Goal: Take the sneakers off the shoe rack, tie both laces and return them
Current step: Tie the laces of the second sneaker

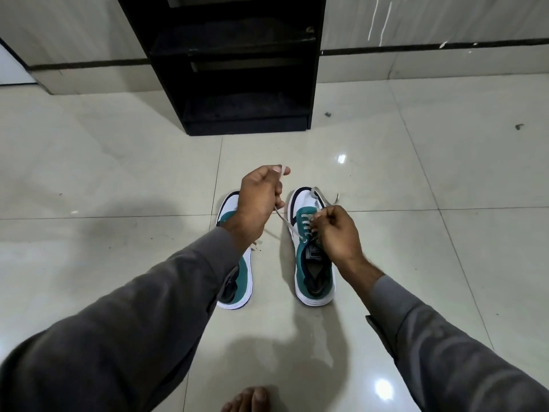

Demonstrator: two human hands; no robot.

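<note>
Teal-and-white sneakers off the rack, both on the floor (118, 173), side by side, toes toward the black shoe rack (246, 84) at far centre. Rack shelves dark; nothing seen on them. Step in hand: tying the lace of the right sneaker (312, 263). Left hand (258, 200) raised over the gap between the shoes, fingers curled round one lace end (282, 218), drawn taut up from the eyelets. Right hand (335, 230) low on the right sneaker's lacing, fingers pinched on the other lace end at the top eyelets. Left sneaker (234, 289) partly hidden under the left sleeve; loose lace beside it, apparently untied. No knot visible yet. Next move, by judgement: cross the two ends, form and cinch a bow, then the same on the left sneaker before returning the pair to a shelf.
</note>
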